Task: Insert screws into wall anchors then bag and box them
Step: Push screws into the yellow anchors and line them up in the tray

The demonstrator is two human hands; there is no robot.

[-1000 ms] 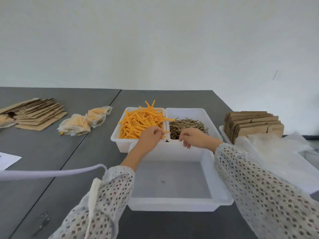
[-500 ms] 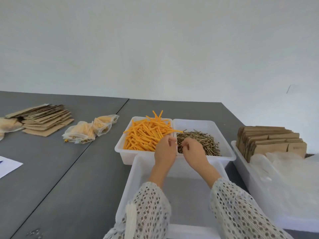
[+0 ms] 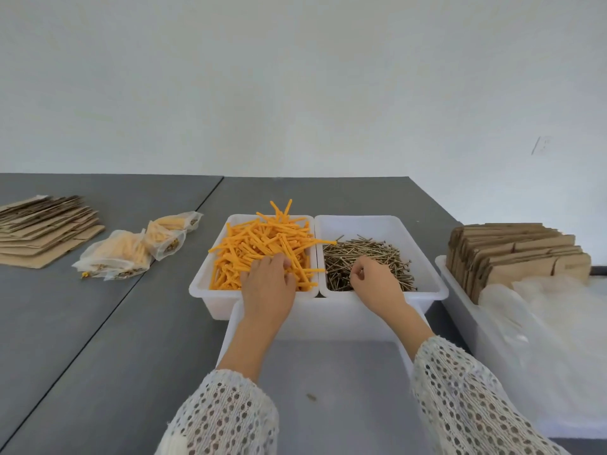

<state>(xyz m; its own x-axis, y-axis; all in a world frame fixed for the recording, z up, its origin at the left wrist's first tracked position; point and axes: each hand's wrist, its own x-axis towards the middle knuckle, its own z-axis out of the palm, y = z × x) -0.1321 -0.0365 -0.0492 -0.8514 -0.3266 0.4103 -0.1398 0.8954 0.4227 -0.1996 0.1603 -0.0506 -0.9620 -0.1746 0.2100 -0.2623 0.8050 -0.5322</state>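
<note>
Orange wall anchors (image 3: pixel 262 238) fill the left white bin (image 3: pixel 203 285). Brass screws (image 3: pixel 371 249) lie in the white bin (image 3: pixel 430 270) beside it. My left hand (image 3: pixel 267 285) rests on the anchor pile, its fingers curled down round anchors near the front. My right hand (image 3: pixel 376 280) hovers over the near edge of the screws and pinches one screw between thumb and forefinger. A larger white tray (image 3: pixel 328 323) sits in front of both bins, under my forearms, with only a small speck on its floor.
Several filled clear bags of anchors (image 3: pixel 115 254) lie on the grey table to the left, next to flattened cardboard boxes (image 3: pixel 42 231). At the right, a long white bin (image 3: pixel 460 303) holds more flat boxes (image 3: pixel 519 254) and empty plastic bags (image 3: pixel 551 310).
My hands met at the divider between the bins half a second ago. They have since parted, left onto the anchors, right onto the screws. My head has shifted.
</note>
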